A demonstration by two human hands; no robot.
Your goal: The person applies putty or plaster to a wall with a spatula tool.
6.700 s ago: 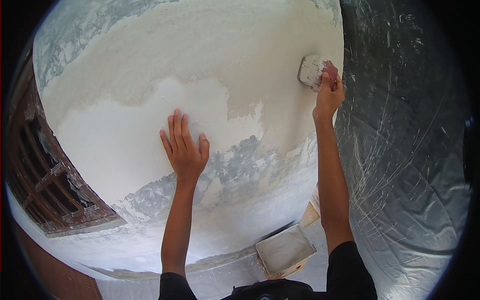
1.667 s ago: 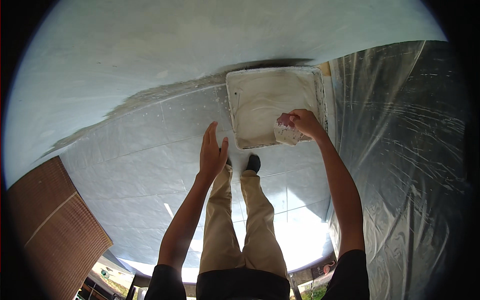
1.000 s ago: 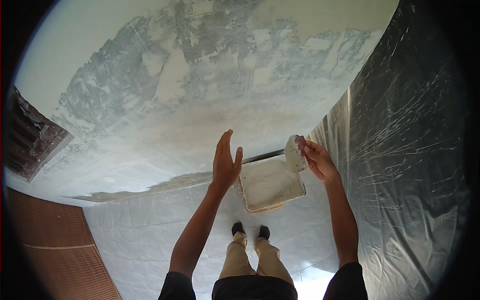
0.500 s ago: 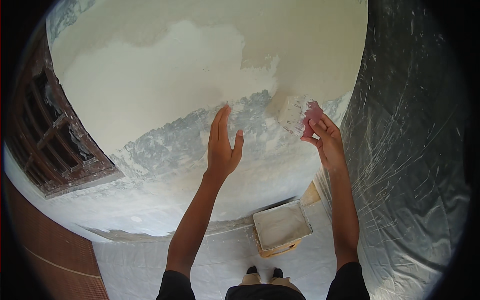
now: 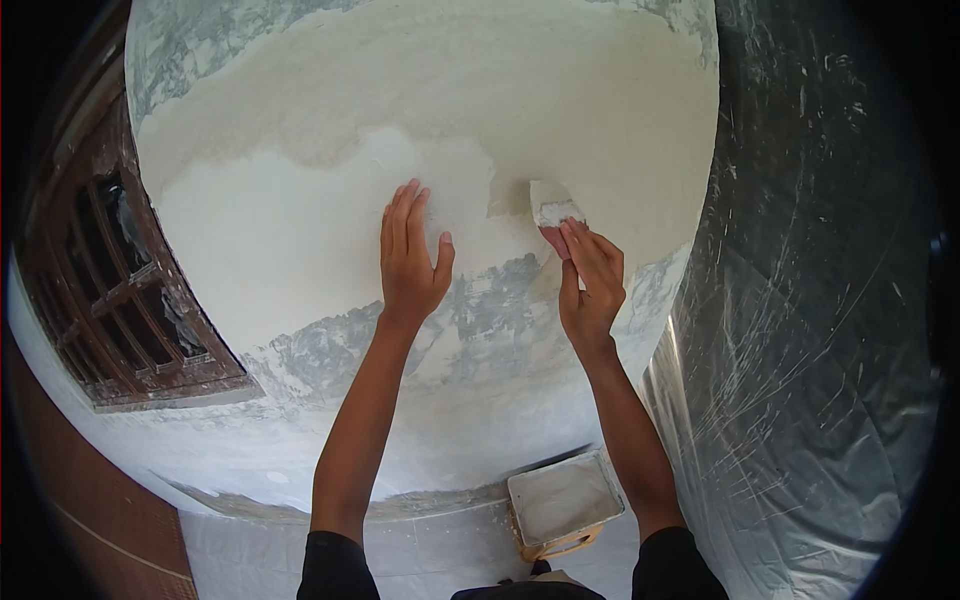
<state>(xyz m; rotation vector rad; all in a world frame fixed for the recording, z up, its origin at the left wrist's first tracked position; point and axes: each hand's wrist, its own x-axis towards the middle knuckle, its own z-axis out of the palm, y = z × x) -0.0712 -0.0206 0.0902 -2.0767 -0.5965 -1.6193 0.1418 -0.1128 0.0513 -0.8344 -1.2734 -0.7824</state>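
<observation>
My right hand [image 5: 592,290] pinches a putty scraper [image 5: 552,236] by its dull red grip. The scraper's pale, putty-smeared blade points up, close to or against the wall [image 5: 300,230]; I cannot tell which. Cream putty coats the middle and upper part of this wall, with rough grey patches showing below and along the top. To the left, my left hand [image 5: 408,265] is held up with fingers stretched out and thumb apart, holding nothing. It is in front of the pale coated area; whether the fingertips touch the surface is unclear.
A rectangular tray of pale putty [image 5: 565,497] rests on a yellowish stool [image 5: 555,545] at the wall's foot. Splattered plastic sheeting [image 5: 800,350] hangs on the right. At the left is a brown wooden window frame [image 5: 140,290]. Light sheeting [image 5: 400,555] covers the floor.
My right hand has brought the scraper left and slightly up, turning its blade from sideways to upward. My left hand has shifted left and a little up. The view has tilted toward the upper wall.
</observation>
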